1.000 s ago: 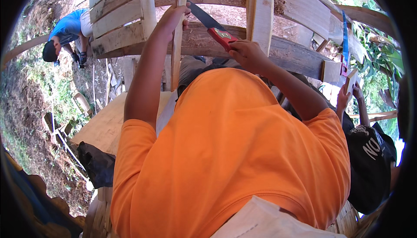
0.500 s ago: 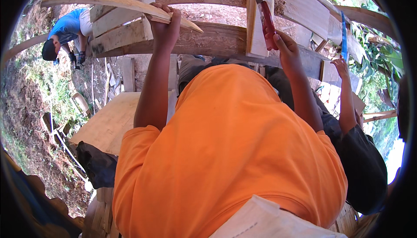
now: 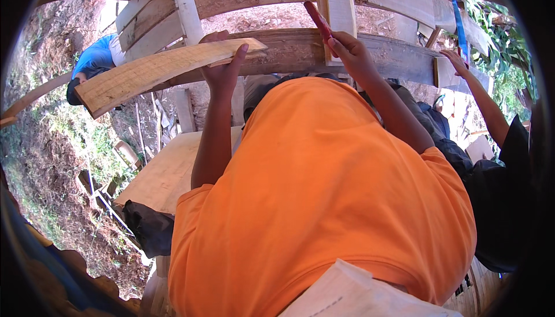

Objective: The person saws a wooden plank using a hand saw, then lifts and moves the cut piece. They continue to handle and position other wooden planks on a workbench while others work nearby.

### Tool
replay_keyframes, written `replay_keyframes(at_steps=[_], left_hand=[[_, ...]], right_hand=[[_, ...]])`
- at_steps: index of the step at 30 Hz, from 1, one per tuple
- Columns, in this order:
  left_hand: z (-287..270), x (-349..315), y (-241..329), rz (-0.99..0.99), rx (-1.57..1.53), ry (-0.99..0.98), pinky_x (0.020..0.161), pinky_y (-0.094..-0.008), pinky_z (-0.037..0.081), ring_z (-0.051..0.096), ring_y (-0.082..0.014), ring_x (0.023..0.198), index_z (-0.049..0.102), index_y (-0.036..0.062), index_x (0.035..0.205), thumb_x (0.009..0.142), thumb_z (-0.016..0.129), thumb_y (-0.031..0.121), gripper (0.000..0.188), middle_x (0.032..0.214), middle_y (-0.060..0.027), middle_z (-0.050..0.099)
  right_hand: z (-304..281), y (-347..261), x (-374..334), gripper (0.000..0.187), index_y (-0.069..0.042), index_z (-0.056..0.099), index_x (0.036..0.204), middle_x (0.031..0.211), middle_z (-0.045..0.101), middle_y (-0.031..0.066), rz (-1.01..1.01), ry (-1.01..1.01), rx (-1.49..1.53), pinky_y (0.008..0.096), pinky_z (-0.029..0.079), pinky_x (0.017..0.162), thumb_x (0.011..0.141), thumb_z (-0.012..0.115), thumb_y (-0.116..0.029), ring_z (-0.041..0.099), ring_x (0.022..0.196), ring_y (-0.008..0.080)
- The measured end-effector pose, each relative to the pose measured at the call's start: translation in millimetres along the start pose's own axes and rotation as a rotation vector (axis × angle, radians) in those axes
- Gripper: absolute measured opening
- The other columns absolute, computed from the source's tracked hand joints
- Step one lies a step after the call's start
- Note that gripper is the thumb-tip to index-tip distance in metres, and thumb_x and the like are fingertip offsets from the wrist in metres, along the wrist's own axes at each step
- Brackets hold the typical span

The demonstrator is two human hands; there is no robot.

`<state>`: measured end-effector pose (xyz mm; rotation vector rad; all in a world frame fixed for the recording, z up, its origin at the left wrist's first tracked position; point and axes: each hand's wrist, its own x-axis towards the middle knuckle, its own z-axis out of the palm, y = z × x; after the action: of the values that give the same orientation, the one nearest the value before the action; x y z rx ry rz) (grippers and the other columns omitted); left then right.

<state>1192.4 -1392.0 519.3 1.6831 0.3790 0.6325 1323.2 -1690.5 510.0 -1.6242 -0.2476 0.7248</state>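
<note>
- Head view: the left hand [image 3: 221, 71] has its fingers and thumb clamped on a sawn wooden board [image 3: 159, 74], pale, with visible grain; it reaches out left of the fingers to a squared end and tapers to a point just right of them.
- The right hand [image 3: 355, 57] has its fingers closed round the lower end of a handsaw [image 3: 318, 23]; its red handle and thin metal blade slant up and left from the fingertips.
- A black crumpled bag or sheet [image 3: 149, 229] lies well below the left fingers; any contents are hidden.
- A rough, weathered beam [image 3: 283, 51] runs between the two hands, behind the fingers; a smooth pale upright [image 3: 342, 5] rises just beyond the right fingers.
- A flat, pale wooden panel [image 3: 165, 169] sits below the left fingers.
- Well right of the right fingers, a co-worker's hand [image 3: 457, 62] is near a blue saw blade [image 3: 458, 19].
</note>
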Motion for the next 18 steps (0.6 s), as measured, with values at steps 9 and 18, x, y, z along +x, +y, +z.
replay_keyframes(at_steps=[9, 18], left_hand=[[14, -3, -9, 0.092, 0.201, 0.004, 0.101, -0.0392, 0.053, 0.065, -0.0243, 0.113, 0.048, 0.0021, 0.122, 0.080, 0.083, 0.000, 0.056, 0.117, -0.0169, 0.066], [22, 3, 6, 0.163, 0.135, 0.016, 0.092, -0.0386, 0.058, 0.070, -0.0240, 0.099, 0.051, 0.0036, 0.110, 0.079, 0.081, -0.003, 0.044, 0.105, -0.0144, 0.066]], right_hand=[[64, 51, 36, 0.029, -0.003, 0.075, 0.104, 0.097, 0.073, 0.0151, -0.320, 0.188, -0.572, 0.0437, 0.052, 0.085, 0.091, 0.071, -0.028, 0.067, 0.095, 0.0327], [79, 91, 60, 0.031, -0.007, 0.076, 0.096, 0.087, 0.072, 0.0176, -0.061, -0.081, -0.830, 0.0482, 0.054, 0.082, 0.088, 0.071, -0.036, 0.070, 0.092, 0.0351]])
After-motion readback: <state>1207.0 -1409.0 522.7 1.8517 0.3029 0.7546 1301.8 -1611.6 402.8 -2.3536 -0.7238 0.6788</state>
